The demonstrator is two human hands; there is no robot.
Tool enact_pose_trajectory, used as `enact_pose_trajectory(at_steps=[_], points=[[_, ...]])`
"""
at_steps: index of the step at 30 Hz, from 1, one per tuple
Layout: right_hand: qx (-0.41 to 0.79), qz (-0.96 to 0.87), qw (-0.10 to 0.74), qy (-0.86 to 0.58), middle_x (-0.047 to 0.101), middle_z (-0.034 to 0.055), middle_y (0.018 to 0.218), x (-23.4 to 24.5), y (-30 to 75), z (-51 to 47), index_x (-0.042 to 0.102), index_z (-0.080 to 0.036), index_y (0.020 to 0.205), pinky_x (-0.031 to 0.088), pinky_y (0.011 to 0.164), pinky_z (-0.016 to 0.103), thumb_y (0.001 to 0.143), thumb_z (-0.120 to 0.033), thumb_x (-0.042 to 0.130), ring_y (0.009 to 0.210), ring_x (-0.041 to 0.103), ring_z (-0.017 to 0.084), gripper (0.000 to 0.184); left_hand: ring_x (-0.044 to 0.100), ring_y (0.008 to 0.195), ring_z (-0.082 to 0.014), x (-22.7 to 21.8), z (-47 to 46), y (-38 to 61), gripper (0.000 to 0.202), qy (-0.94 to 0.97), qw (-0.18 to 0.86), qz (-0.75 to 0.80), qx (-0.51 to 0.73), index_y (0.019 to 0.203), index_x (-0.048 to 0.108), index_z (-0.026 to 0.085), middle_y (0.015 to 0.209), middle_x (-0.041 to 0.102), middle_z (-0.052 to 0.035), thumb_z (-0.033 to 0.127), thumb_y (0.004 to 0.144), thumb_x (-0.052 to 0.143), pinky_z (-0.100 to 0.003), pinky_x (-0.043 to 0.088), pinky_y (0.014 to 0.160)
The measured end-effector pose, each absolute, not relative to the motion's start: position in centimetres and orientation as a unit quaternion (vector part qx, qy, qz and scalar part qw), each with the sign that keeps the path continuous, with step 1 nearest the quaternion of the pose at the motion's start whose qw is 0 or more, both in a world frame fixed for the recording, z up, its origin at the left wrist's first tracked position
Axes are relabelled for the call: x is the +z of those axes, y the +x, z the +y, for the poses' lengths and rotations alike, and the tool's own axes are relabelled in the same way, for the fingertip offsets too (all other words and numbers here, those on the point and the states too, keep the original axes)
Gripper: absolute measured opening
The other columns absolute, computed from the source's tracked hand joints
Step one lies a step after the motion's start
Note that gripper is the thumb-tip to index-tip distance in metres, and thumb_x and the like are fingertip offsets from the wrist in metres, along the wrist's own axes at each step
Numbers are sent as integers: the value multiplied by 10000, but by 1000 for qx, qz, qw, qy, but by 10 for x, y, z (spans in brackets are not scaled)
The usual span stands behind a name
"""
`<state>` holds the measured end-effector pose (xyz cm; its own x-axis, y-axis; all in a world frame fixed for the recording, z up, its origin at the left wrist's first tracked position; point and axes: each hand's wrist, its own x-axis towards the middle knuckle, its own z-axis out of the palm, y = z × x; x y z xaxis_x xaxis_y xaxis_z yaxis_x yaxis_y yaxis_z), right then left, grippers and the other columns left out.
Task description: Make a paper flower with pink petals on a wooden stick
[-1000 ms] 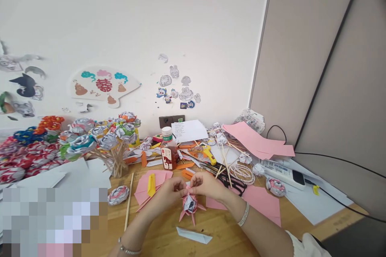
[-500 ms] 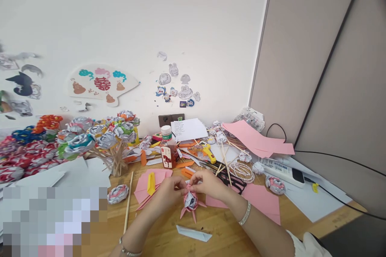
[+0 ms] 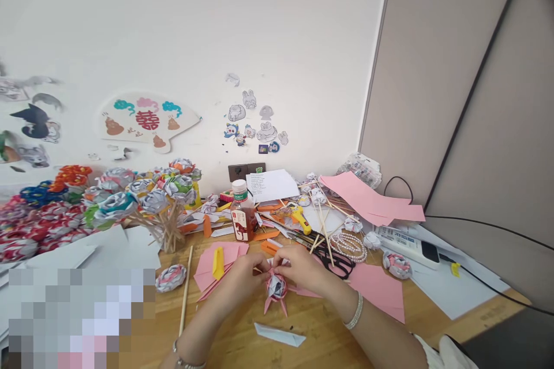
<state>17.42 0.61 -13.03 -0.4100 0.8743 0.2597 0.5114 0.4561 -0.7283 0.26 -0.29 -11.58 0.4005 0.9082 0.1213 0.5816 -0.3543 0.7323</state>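
Note:
Between my hands sits a pink and white paper flower [image 3: 276, 287], its pointed pink strips sticking out toward me and to the right. My left hand [image 3: 247, 272] pinches its far edge from the left. From the other side my right hand [image 3: 299, 268] pinches the same edge, fingertips almost meeting the left ones. Nearer to me on the wooden table lies a folded white paper strip [image 3: 280, 335]. Left of my left hand is a stack of pink paper [image 3: 208, 265] with a folded yellow strip [image 3: 218, 262] on top.
Finished paper flowers on sticks [image 3: 167, 225] stand at the left. A drink bottle [image 3: 242, 213], yellow glue gun [image 3: 302, 220], black-handled scissors [image 3: 341, 265], and pearl beads [image 3: 351, 247] lie beyond my hands. A wooden stick [image 3: 186, 288] and a rolled flower [image 3: 171, 278] are left; a white power strip [image 3: 411, 248] is right.
The flower has turned slightly between my fingers, so its pink strips point differently. Both hands keep their pinch, and the whole view has shifted a little.

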Motion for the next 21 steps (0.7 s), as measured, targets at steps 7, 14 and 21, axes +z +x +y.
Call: enact_pose_trajectory(at_steps=[7, 14, 21], points=[[241, -811, 327, -421, 658, -12, 702, -131, 175, 6, 662, -196, 703, 412, 603, 219, 717, -60, 621, 686, 600, 146, 143, 542, 576, -153, -117, -9, 11, 126, 780, 233, 509, 279, 563, 585, 174, 594, 623, -3, 167, 637, 484, -239, 347, 518], [164, -857, 352, -339, 647, -13, 679, -133, 172, 7, 649, -184, 655, 409, 630, 219, 698, -30, 641, 684, 584, 137, 160, 598, 671, -168, -110, -3, -3, 183, 699, 473, 452, 288, 758, 600, 172, 691, 646, -4, 326, 660, 618, -274, 456, 613], [251, -815, 389, -349, 679, -1, 763, -122, 173, -3, 690, -202, 781, 436, 659, 221, 748, -96, 639, 742, 608, 141, 122, 552, 653, -133, -112, 2, -11, 371, 660, 546, 426, 290, 691, 532, 174, 652, 579, 34, 521, 652, 660, -250, 428, 615]])
